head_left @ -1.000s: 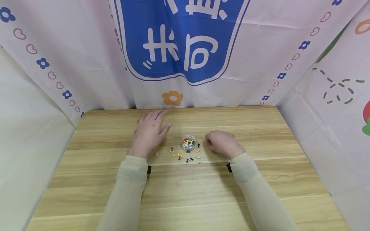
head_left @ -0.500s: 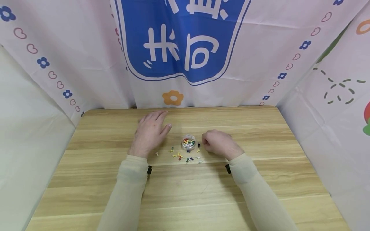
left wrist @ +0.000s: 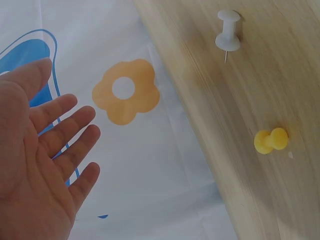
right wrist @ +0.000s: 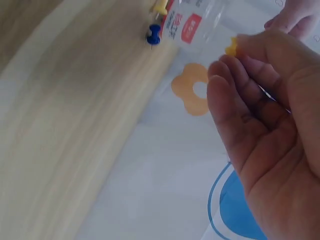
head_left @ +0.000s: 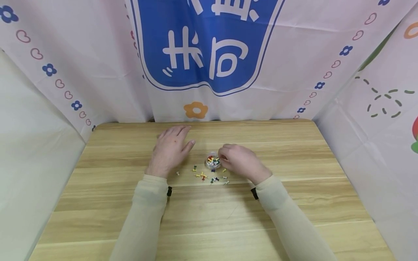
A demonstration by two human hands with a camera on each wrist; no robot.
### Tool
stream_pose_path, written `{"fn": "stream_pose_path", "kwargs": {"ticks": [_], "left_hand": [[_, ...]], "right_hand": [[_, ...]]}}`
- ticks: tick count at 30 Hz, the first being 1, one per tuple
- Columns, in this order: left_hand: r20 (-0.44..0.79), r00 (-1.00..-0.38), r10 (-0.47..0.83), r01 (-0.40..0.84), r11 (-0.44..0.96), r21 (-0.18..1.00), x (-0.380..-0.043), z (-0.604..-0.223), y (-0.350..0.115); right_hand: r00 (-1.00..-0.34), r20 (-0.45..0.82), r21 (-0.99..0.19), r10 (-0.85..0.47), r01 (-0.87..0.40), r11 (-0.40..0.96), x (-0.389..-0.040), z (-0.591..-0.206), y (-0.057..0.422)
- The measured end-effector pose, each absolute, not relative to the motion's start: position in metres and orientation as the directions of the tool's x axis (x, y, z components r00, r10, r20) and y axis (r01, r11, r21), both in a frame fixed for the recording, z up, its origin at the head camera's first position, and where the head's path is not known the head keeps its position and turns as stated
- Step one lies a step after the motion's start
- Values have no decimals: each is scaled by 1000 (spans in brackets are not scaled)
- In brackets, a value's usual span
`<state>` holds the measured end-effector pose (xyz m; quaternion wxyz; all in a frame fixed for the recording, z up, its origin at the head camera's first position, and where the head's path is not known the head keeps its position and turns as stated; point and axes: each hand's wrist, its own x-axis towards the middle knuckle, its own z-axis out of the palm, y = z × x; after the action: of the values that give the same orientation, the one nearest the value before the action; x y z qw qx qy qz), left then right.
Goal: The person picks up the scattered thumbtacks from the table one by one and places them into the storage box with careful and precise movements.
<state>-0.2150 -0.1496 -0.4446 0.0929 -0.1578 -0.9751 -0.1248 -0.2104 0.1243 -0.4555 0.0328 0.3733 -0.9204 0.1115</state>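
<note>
By the round, clear jar (right wrist: 195, 25), the right hand (head_left: 241, 162) pinches a yellow pushpin (right wrist: 231, 47); the left hand (head_left: 169, 148) has fingers apart.

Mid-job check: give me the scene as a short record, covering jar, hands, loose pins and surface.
Jar: clear jar, standing on the table
Contents: mixed-colour pushpins
Right hand: pinches a yellow pushpin at the jar's right side; contact with the jar unclear
Left hand: fingers extended, holding nothing
Loose pins: several on the table, including a white pushpin and a blue pushpin
Surface: wood-grain
</note>
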Motion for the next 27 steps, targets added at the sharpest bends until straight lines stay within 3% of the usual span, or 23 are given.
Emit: {"fn": "stream_pose_path", "kwargs": {"ticks": [9,22,27], "left_hand": [[224,-930,293,340,916,213,-215,-445,-150],[180,-938,295,328,924,195,-214,-444,-144],[182,-938,296,329,926,185,-214,-444,-143]], "right_hand": [[-698,166,-178,-697,-716,675,-209,-463,114],[-782,138,-197,-608,-624,757,-216,-461,129],[-809,74,-196,-583,-585,787,-218,-465,131]]}}
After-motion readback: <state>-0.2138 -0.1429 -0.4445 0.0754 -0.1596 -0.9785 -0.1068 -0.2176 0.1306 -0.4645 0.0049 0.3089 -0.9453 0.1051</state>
